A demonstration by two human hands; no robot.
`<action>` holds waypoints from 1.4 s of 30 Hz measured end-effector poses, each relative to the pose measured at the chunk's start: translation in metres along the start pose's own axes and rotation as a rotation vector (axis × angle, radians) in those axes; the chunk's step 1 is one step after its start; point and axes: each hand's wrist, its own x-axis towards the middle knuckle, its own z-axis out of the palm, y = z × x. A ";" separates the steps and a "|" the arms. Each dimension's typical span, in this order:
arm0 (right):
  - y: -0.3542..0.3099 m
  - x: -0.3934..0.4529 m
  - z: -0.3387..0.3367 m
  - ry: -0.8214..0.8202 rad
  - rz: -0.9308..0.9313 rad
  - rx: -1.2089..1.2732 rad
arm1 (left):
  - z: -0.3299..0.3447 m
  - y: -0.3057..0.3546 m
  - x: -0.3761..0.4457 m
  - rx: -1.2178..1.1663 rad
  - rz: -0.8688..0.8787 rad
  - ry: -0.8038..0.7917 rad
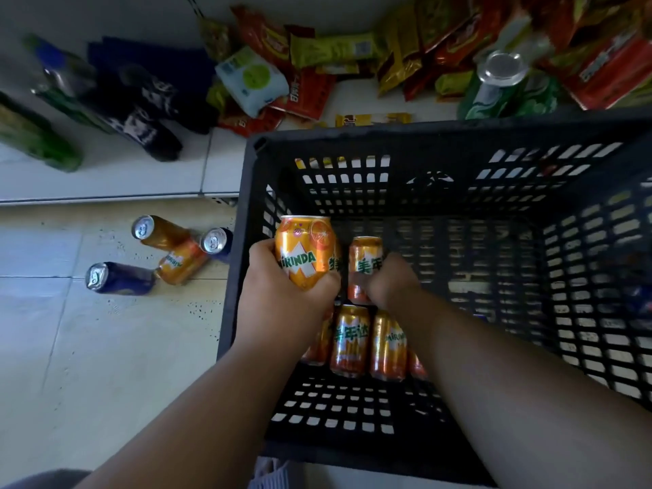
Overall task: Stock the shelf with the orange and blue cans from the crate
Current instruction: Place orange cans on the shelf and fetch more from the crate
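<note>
A black slatted crate (pixel 243 192) stands on the floor in front of the low white shelf (pixel 106 171). Inside it, my left hand (pixel 282 294) grips an upright orange can (pixel 305 252) raised near the crate's left wall. Just to the right, my right hand (pixel 391 280) closes around a second orange can (pixel 365 257) lower in the crate. Several more orange cans (pixel 367 340) lie on the crate bottom beneath my wrists. A blue can (pixel 640 298) shows dimly through the right wall.
Two orange cans (pixel 176 255) and two blue cans (pixel 120 278) lie loose on the tiled floor left of the crate. On the shelf are dark and green bottles (pixel 141 111) at left and a heap of snack packets (pixel 317 58) behind the crate.
</note>
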 end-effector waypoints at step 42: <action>-0.323 -0.622 -0.572 0.414 -0.660 0.625 | -0.279 0.538 -0.325 -0.205 0.513 -0.214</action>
